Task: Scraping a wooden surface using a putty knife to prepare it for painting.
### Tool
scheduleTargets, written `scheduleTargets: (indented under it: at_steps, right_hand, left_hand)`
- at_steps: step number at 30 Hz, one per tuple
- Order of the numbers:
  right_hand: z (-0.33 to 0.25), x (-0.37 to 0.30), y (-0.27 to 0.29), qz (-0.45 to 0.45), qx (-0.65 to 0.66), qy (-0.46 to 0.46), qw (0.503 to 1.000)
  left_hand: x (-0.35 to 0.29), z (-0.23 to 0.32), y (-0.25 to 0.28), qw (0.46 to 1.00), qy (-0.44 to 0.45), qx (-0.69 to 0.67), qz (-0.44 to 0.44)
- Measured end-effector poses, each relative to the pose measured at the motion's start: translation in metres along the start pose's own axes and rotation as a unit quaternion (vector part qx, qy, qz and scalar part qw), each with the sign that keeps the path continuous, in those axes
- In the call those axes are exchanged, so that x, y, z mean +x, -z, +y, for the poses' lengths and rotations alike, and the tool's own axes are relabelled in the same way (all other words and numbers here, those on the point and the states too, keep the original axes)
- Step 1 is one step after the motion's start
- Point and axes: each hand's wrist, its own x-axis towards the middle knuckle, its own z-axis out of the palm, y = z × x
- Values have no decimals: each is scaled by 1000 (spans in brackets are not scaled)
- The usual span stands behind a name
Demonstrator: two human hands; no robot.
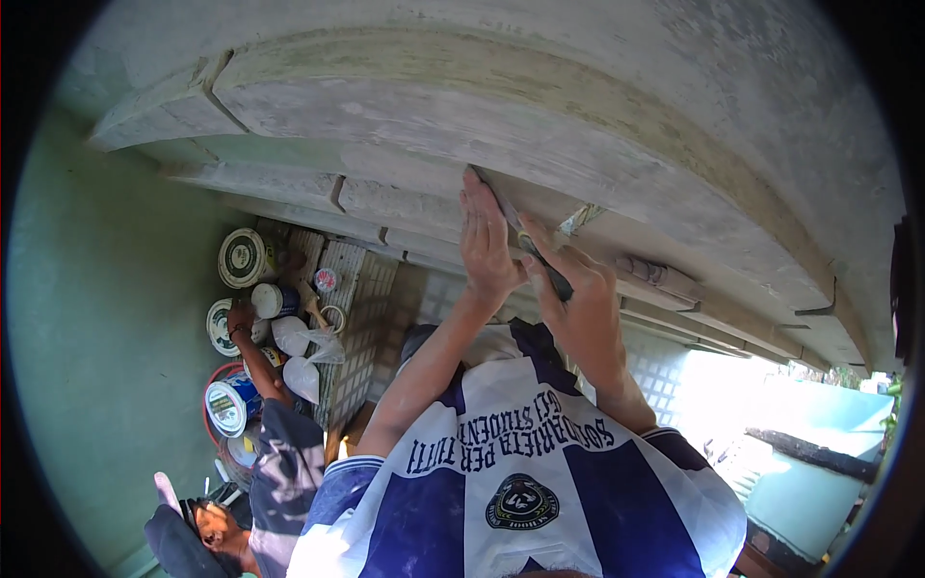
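My right hand (pixel 580 289) is wrapped around the dark handle of a narrow flat-bladed tool, seemingly a knife or scraper (pixel 504 206). Its blade slants up and left against the underside of a long curved concrete ledge (pixel 405 120). Fingers stretched out and held together, my left hand (pixel 488 246) lies along the blade near its tip. The two hands almost meet at the thumbs. Just right of the blade, a small crumpled wrapper-like piece (pixel 581 219) rests on the ledge below. Further right on that ledge is a greyish rolled bundle (pixel 659 277).
At left, a co-worker in a dark shirt (pixel 289 462) reaches a hand (pixel 240 316) among several paint buckets (pixel 246 258). Filled plastic bags (pixel 302 379) and a tape roll (pixel 333 319) sit on a slatted board (pixel 352 279). A green wall (pixel 106 318) bounds that side.
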Motion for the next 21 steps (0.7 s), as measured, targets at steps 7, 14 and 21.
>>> scheduleTargets:
  at_steps: [7, 14, 21]
  right_hand:
    - [-5, -1, 5, 4, -26, -20, 999]
    - [-8, -1, 14, -30, -39, -32, 998]
    - [-4, 4, 8, -20, 12, -16, 1000]
  left_hand:
    - [1, 10, 3, 999, 7, -4, -38]
    - [-2, 7, 5, 999, -11, 0, -45]
    - [8, 8, 3, 1000, 9, -8, -3]
